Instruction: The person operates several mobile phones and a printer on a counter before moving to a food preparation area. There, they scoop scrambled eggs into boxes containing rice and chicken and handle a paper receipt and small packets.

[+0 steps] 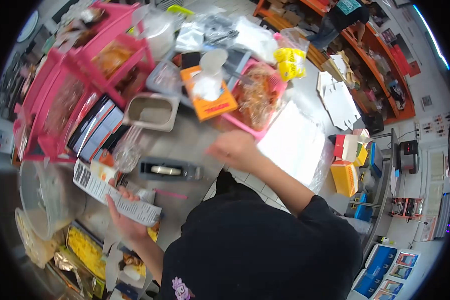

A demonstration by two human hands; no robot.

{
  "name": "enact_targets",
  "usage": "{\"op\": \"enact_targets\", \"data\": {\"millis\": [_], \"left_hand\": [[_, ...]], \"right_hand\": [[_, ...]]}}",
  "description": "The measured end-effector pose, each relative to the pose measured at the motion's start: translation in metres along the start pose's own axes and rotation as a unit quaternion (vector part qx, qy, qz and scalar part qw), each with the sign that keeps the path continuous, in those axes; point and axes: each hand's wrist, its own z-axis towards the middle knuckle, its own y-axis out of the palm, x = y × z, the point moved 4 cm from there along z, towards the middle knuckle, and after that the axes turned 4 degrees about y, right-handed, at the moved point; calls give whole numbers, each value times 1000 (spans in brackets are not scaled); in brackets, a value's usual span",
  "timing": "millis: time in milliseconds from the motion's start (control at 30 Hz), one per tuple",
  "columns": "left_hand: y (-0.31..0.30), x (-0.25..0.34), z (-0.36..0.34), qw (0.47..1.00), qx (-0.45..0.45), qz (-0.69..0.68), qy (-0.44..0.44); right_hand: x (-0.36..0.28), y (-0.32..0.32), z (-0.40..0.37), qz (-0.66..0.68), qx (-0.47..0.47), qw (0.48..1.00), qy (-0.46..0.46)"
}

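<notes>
My left hand [127, 212] is closed on a long printed paper receipt [112, 197], which slants across the lower left of the view. My right hand [235, 149] hangs over the front edge of the metal table, near a pink basket [260, 134] with plastic-wrapped brown food in it. Its fingers look curled but are smeared by motion, so I cannot make out whether they hold anything. Between my hands lies a grey tape dispenser [189, 172] with a roll in it. Just beyond the receipt a dark tablet [97, 129] with a lit screen leans against a pink rack.
The pink rack [67, 62] with wrapped food stands at left. A metal pan [167, 122], an orange box [212, 102] and a yellow packet [291, 64] crowd the table. Clear tubs [40, 200] and a yellow food tray [87, 250] are lower left. Another person [342, 20] bends at orange shelves.
</notes>
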Motion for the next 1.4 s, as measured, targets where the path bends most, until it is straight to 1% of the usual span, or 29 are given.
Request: {"op": "enact_targets", "data": {"millis": [67,133,167,200,267,333,367,400,467,500,533,600,667,700,733,767,833,867,933,967,1000,1067,1133,1167,1200,1267,1300,1333,1400], "left_hand": [[14,-16,0,1000,-6,-6,7],[28,-34,3,999,11,-31,20],[35,-42,4,999,7,-29,25],[40,-51,3,999,30,-36,25],[52,-66,5,997,61,-37,26],[62,-76,3,995,88,-40,25],[67,-81,1,994,99,-37,25],[71,-82,2,994,94,-38,35],[77,-86,1,993,100,-37,47],[80,-87,0,994,89,-37,54],[82,-87,0,994,78,-37,64],[84,-87,-3,992,94,-40,78],[88,-84,-3,991,105,-21,76],[87,-81,-3,990,109,-14,83],[91,-77,-2,988,115,-15,98],[97,-74,-2,987,123,-16,101],[98,-71,-4,986,125,-21,107],[98,-69,-4,984,133,-23,119],[99,-68,-8,984,134,9,116],[97,-68,-9,985,131,2,116],[95,-67,-11,982,133,0,132],[87,-65,-19,976,167,-6,136],[79,-60,-27,970,178,-9,163],[76,-58,-32,967,188,-16,169],[72,-55,-36,964,198,-24,175],[64,-50,-44,960,194,-27,202],[58,-49,-49,955,206,-34,212],[53,-46,-52,950,220,-42,220],[48,-43,-61,942,228,-43,241]], "right_hand": [[64,-42,5,8,100,988,115],[139,-81,-3,-60,152,968,191],[164,-106,-4,-105,186,955,206],[185,-131,-4,-148,216,939,222],[227,-168,-1,-110,257,914,294],[247,-193,15,-117,296,912,258],[258,-193,21,-93,294,914,263],[265,-186,24,-88,285,917,263],[277,-163,30,-65,192,934,293],[276,-151,31,-49,97,922,372],[280,-143,24,-44,89,924,369],[297,-109,4,-66,31,940,332],[314,-75,-27,-71,-92,933,342],[320,-59,-43,-40,-122,936,328],[323,-49,-51,-13,-152,937,313],[319,-52,-49,-10,-155,942,297],[314,-64,-40,-18,-106,934,340],[307,-69,-21,-14,-111,938,328],[292,-93,22,-84,-53,937,334],[279,-100,44,-79,-54,942,323],[262,-105,71,-53,-41,951,303],[233,-99,108,-19,-25,964,266],[206,-88,137,22,-32,980,194],[197,-77,146,28,-20,987,156],[186,-70,153,33,-16,989,140],[165,-54,164,51,-69,989,124],[162,-39,168,45,-76,992,89],[159,-28,172,50,-75,993,76],[153,-2,172,32,-153,985,69]]}}
